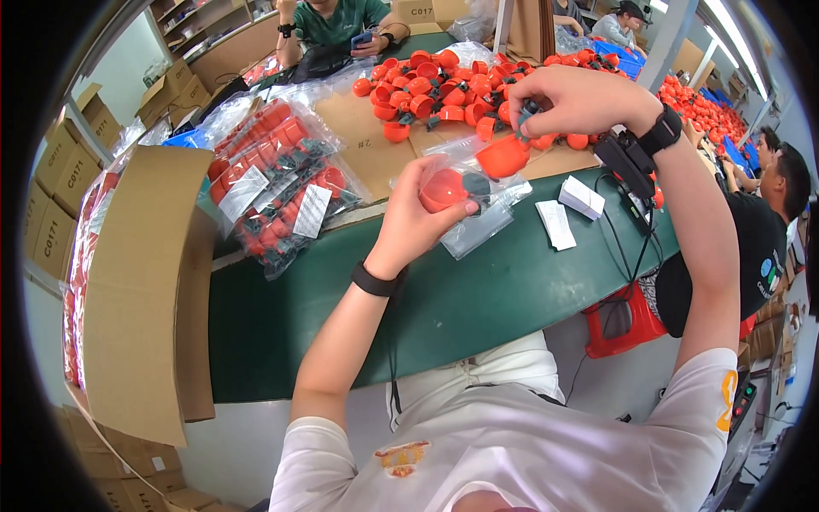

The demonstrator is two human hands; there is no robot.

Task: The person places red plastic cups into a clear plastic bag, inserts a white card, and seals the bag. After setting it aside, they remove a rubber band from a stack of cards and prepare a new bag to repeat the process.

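My left hand [408,220] is closed round an orange-red cup-shaped part [442,191] with a dark grey end. That part appears to lie inside a clear plastic bag [482,229], which spreads over the table edge. From above, my right hand [576,101] pinches the dark grey end of a second orange-red cup-shaped part [503,159], just right of the first and close to the bag. Whether this second part is inside the bag I cannot tell. Behind my hands, a heap of similar orange-red parts [420,85] covers a cardboard sheet [375,158].
Packed clear bags of red parts [281,183] with white labels lie left, beside an open carton [141,282]. Two stacks of white slips [556,224] and a black device with cables [627,166] sit right on the green table [358,316]. A person with a phone [363,39] sits opposite.
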